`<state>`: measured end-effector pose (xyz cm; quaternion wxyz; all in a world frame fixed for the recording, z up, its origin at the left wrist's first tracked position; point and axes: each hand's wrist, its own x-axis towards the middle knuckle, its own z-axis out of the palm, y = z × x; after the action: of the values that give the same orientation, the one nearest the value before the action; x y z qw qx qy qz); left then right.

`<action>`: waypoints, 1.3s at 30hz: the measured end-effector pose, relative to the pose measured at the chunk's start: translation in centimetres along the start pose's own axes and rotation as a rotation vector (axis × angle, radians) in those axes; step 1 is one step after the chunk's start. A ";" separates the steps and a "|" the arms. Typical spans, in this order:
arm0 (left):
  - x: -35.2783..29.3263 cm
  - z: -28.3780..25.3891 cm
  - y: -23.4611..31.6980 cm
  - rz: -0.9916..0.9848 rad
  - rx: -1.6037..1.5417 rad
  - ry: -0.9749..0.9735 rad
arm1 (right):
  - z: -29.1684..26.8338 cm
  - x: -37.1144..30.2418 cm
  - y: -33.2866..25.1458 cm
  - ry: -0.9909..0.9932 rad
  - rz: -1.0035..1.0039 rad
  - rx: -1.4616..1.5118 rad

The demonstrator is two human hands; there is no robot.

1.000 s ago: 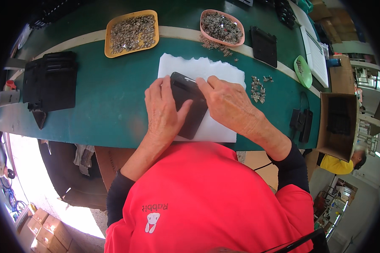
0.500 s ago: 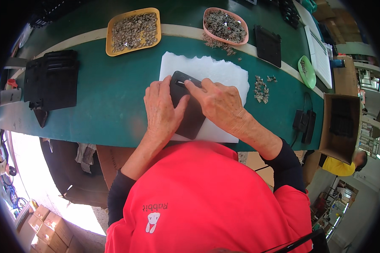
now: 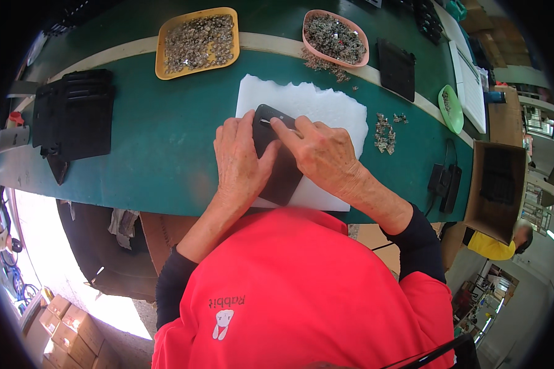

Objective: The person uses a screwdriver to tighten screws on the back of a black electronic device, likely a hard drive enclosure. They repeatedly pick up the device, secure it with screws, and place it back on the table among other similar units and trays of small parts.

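A flat black plastic panel (image 3: pixel 288 179) lies slanted on a white foam sheet (image 3: pixel 345 111) in front of me. My left hand (image 3: pixel 241 157) grips the panel's left edge, fingers along its side and thumb across its face. My right hand (image 3: pixel 321 149) is curled over the panel's upper part, its index fingertip pressed down near the far end. Beside that fingertip shows a small whitish piece or slot (image 3: pixel 265 121), too small to make out. Whatever the right fingers pinch, if anything, is hidden beneath the hand.
On the green table stand a yellow tray (image 3: pixel 160 58) and a pink tray (image 3: pixel 367 52) of small metal parts. A green dish (image 3: pixel 452 117) and loose metal pieces (image 3: pixel 385 134) lie right. Black panels (image 3: pixel 74 117) are stacked left. A cardboard box (image 3: pixel 474 212) stands right.
The view has shifted slightly. My right index finger still presses near the panel's far end, and less of the bright spot beside it shows. My left hand keeps its hold.
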<state>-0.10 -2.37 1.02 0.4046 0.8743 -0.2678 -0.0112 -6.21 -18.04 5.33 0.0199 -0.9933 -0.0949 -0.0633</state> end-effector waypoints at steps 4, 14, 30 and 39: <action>0.1 0.5 -0.3 0.009 -0.060 0.028 | -0.8 0.5 -0.8 -0.075 -0.051 -0.059; -0.2 1.7 -0.8 0.004 -0.063 0.056 | -3.7 4.3 -1.1 -0.321 -0.273 0.001; 2.8 -7.0 6.5 0.331 -0.270 0.210 | -4.6 -1.9 6.1 0.237 0.473 0.961; -2.3 -0.6 -0.2 0.671 0.297 0.015 | -0.3 -6.4 3.7 0.002 0.334 0.870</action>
<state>-1.84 -0.78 0.86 0.2564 0.7871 -0.5354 0.1677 -11.82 -22.90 4.69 0.4449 -0.8942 0.0485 -0.0146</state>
